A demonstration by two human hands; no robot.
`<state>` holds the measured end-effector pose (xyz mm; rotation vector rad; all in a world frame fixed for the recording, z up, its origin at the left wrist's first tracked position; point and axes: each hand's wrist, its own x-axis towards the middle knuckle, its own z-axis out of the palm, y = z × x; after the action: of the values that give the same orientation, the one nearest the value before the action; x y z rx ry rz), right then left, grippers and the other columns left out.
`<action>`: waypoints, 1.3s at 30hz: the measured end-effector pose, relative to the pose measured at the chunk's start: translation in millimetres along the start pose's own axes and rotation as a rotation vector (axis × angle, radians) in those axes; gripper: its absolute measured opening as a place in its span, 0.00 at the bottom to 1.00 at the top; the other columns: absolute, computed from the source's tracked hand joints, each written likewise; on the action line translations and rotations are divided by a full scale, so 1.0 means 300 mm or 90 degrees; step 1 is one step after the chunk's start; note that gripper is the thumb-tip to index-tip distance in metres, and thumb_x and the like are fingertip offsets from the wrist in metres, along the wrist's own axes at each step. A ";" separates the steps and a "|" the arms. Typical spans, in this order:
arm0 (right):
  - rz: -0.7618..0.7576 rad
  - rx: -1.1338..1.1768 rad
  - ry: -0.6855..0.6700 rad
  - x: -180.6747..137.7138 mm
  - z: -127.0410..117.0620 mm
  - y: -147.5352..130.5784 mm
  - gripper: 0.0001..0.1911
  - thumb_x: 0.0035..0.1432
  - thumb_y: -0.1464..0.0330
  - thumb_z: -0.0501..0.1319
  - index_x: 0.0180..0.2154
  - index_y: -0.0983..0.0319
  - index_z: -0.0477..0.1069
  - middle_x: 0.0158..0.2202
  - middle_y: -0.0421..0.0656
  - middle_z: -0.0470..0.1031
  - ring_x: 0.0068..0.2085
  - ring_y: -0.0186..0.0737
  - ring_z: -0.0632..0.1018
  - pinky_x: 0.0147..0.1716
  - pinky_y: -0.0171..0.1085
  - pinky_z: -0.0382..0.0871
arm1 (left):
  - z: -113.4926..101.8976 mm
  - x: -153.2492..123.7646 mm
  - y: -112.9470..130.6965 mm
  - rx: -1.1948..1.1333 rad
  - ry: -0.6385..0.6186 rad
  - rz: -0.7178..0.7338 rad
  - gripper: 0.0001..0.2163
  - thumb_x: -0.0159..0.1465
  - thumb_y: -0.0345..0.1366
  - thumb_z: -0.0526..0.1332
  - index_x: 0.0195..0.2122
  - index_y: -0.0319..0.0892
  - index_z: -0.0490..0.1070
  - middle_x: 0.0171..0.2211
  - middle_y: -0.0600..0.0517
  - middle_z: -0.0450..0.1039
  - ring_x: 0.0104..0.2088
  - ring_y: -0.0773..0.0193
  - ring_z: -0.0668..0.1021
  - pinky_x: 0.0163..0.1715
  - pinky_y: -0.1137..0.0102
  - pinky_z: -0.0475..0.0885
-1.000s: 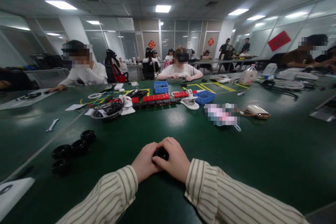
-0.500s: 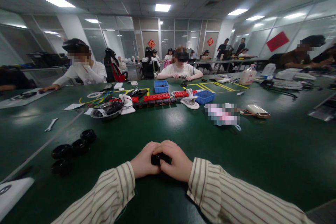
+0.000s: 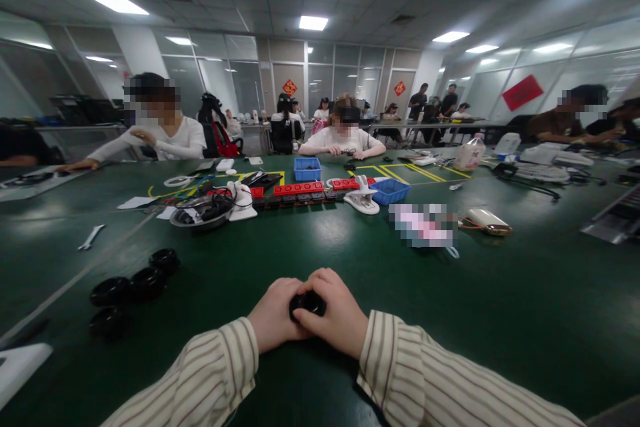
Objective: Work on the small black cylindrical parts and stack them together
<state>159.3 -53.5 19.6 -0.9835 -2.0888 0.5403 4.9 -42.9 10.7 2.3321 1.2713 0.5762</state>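
Both my hands close around a round, glossy black part point(image 3: 311, 304) just above the table in front of me. My left hand point(image 3: 275, 313) wraps it from the left, and my right hand point(image 3: 336, 310) grips it from the right, with the thumb across its near side. The part's dark hollow face shows between my fingers; most of its rim is hidden. Several similar round black parts point(image 3: 149, 282) lie grouped on the table to the left.
A wrench point(image 3: 92, 238) lies at the left on the green table point(image 3: 450, 333). Across the middle are a metal bowl of cables point(image 3: 200, 213), a red power strip point(image 3: 299, 187), a white clip stand point(image 3: 362, 197) and a blue bin point(image 3: 391, 191). People sit opposite.
The black part has tilted in my hands, so more of its round hollow face shows. My right fingers have shifted slightly. A person at the left has lowered a hand from the face.
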 end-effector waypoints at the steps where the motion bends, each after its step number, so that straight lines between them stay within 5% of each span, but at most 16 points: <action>1: -0.019 0.007 -0.003 -0.001 -0.001 0.000 0.10 0.44 0.73 0.63 0.33 0.63 0.69 0.34 0.42 0.68 0.38 0.39 0.68 0.40 0.39 0.63 | -0.001 0.001 -0.002 -0.009 -0.005 0.006 0.14 0.43 0.33 0.66 0.32 0.39 0.68 0.31 0.53 0.68 0.34 0.59 0.70 0.38 0.65 0.64; 10: -0.216 0.095 -0.042 -0.002 -0.011 -0.012 0.16 0.42 0.79 0.51 0.32 0.61 0.70 0.35 0.42 0.74 0.41 0.37 0.72 0.47 0.41 0.60 | -0.010 0.010 -0.047 -0.029 -0.095 0.066 0.07 0.45 0.28 0.63 0.27 0.41 0.69 0.27 0.57 0.67 0.35 0.63 0.70 0.42 0.68 0.63; 15: -0.152 0.097 -0.030 -0.009 -0.022 -0.020 0.18 0.48 0.73 0.56 0.44 0.62 0.65 0.43 0.46 0.70 0.46 0.41 0.68 0.49 0.44 0.59 | -0.014 0.001 -0.030 -0.087 -0.067 0.019 0.28 0.39 0.36 0.70 0.43 0.41 0.66 0.42 0.50 0.67 0.43 0.53 0.69 0.48 0.59 0.61; 18: -0.071 0.048 0.020 -0.012 -0.021 -0.015 0.16 0.50 0.68 0.59 0.43 0.62 0.64 0.42 0.46 0.68 0.44 0.43 0.67 0.45 0.43 0.61 | -0.009 -0.008 -0.008 -0.049 -0.009 -0.035 0.38 0.34 0.41 0.73 0.47 0.41 0.62 0.43 0.48 0.66 0.44 0.50 0.68 0.52 0.49 0.54; 23: 0.007 -0.011 0.020 -0.009 -0.008 -0.006 0.10 0.49 0.67 0.62 0.35 0.63 0.66 0.35 0.43 0.67 0.38 0.41 0.67 0.40 0.41 0.62 | 0.009 -0.011 0.001 0.034 0.003 -0.042 0.29 0.38 0.47 0.70 0.39 0.39 0.66 0.35 0.51 0.66 0.38 0.53 0.70 0.49 0.50 0.57; 27: -0.013 0.006 -0.004 -0.004 -0.009 -0.007 0.07 0.48 0.72 0.60 0.33 0.63 0.67 0.33 0.43 0.68 0.38 0.40 0.67 0.40 0.40 0.62 | 0.014 -0.003 -0.006 0.048 0.003 -0.016 0.19 0.44 0.42 0.67 0.35 0.40 0.67 0.32 0.52 0.67 0.36 0.57 0.71 0.52 0.53 0.54; 35: -0.183 0.122 -0.045 -0.005 -0.021 -0.004 0.15 0.45 0.78 0.50 0.32 0.61 0.70 0.36 0.42 0.74 0.41 0.39 0.72 0.46 0.42 0.61 | -0.010 0.002 -0.027 0.001 -0.077 0.049 0.19 0.42 0.39 0.68 0.36 0.43 0.69 0.40 0.51 0.68 0.44 0.55 0.69 0.55 0.54 0.50; 39: -0.191 0.114 -0.064 -0.005 -0.027 -0.013 0.14 0.48 0.77 0.50 0.33 0.60 0.70 0.37 0.42 0.74 0.43 0.39 0.71 0.49 0.43 0.59 | -0.010 0.000 -0.042 0.000 -0.084 0.043 0.24 0.41 0.39 0.68 0.41 0.43 0.67 0.43 0.50 0.67 0.46 0.54 0.68 0.56 0.51 0.47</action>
<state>164.4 -56.6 26.6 -0.5373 -2.1823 0.6183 -5.2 -36.2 6.3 2.3779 1.1374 0.4358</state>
